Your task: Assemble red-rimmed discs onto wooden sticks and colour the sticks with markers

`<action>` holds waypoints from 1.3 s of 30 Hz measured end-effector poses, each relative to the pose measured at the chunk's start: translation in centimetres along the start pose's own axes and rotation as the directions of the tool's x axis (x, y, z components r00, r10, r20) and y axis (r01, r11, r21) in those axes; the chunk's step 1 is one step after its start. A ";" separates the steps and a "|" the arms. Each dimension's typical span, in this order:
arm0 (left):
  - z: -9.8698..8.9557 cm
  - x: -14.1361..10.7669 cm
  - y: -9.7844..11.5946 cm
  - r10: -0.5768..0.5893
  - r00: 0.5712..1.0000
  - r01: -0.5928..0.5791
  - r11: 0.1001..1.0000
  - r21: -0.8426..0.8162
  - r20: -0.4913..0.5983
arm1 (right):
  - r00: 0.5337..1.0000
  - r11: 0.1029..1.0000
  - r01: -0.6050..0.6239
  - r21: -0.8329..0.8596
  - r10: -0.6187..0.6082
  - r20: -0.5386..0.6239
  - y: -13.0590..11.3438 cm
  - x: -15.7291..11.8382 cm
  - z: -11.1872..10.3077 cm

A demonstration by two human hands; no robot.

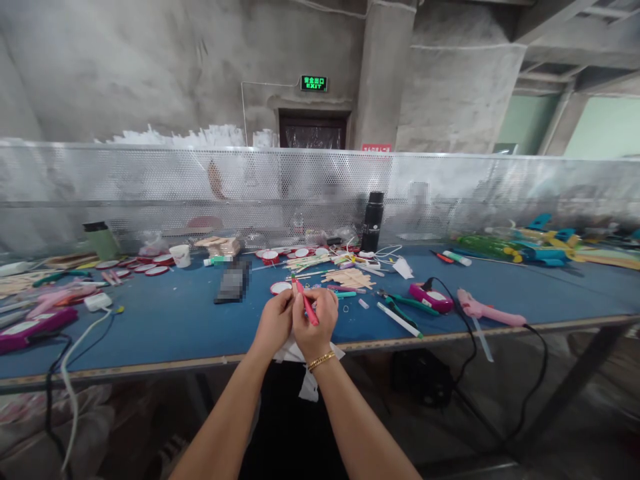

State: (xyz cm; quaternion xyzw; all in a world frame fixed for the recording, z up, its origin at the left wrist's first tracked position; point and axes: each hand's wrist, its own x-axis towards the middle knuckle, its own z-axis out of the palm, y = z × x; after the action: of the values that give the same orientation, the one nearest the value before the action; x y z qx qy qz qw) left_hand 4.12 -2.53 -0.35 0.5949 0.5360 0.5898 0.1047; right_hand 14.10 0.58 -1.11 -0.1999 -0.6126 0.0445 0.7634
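Observation:
Both hands meet at the front edge of the blue table (175, 333). My right hand (316, 320), with a gold bracelet at the wrist, is closed around a red marker (307, 309) that slants up and to the left. Close against it, my left hand (277, 320) has its fingers pressed together near the marker's upper end; whatever it holds is too small to make out. White tissue (310, 385) hangs below the hands. Just behind them lies a round red-rimmed piece (281, 287), beside scattered wooden sticks (350, 277).
A pink glue gun (493, 312), green-handled pliers (400, 308) and a white pen (399, 319) lie right. A black bottle (373, 222) stands behind. A dark phone (233, 281) and white cup (181, 256) are left. Cords hang over the front edge.

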 end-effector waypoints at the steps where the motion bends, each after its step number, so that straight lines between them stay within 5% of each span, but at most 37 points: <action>1: 0.0 0.0 0.0 0.002 1.000 -0.002 1.000 -0.002 0.006 | 1.000 1.000 0.012 0.005 -0.012 0.007 0.0 0.0 0.0; 39: 0.0 0.0 -0.3 0.004 1.000 -0.004 1.000 -0.012 -0.003 | 1.000 1.000 0.023 -0.018 -0.023 0.020 0.0 -0.1 -0.1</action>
State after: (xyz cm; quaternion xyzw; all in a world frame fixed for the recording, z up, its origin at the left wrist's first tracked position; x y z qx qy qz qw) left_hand 3.97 -2.37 -0.60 0.5944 0.5316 0.5939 0.1064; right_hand 14.13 0.52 -1.20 -0.1992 -0.6228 0.0323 0.7559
